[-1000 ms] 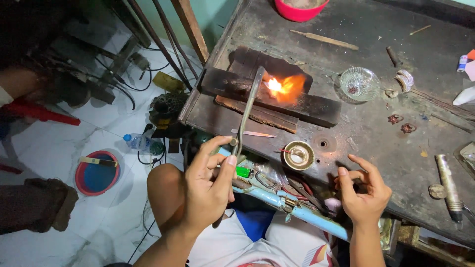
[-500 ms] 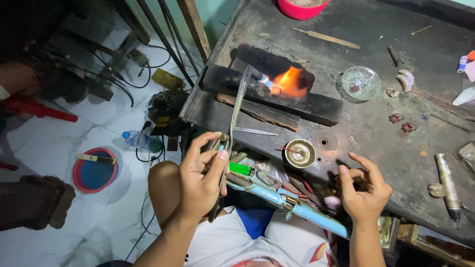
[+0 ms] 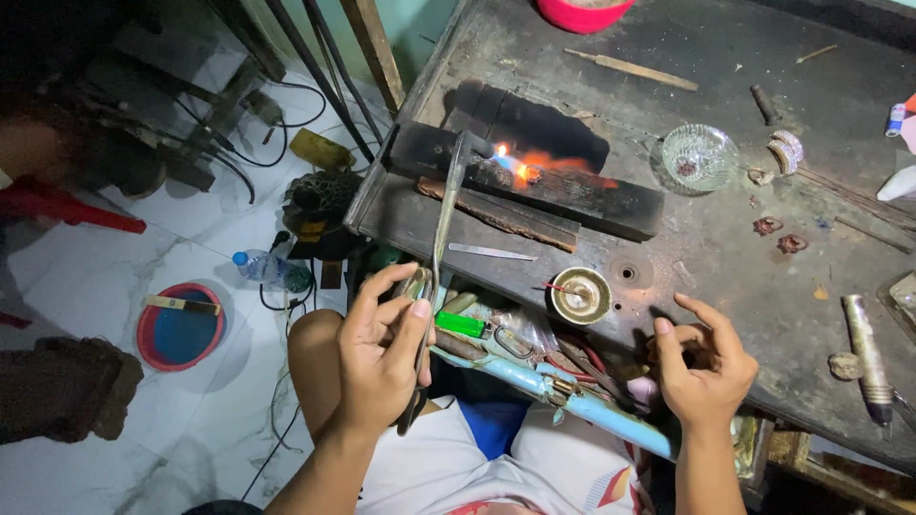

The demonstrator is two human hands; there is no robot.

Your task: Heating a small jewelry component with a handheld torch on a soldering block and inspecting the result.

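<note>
Left hand [image 3: 382, 358] pinches the metal torch pipe [image 3: 442, 234], fingers closed round its lower end. Pipe runs up and away from the hand to a flame [image 3: 520, 170] on the charred block [image 3: 572, 195]. Right hand [image 3: 704, 367] empty, fingers loosely curled at the bench edge [image 3: 763, 391], small brass bowl [image 3: 580, 294] just left of it.

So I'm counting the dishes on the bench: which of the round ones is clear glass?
The glass bowl right of the flame. The brass dish near the bench edge is opaque metal, and the pink bowl at the top is opaque too.
</note>
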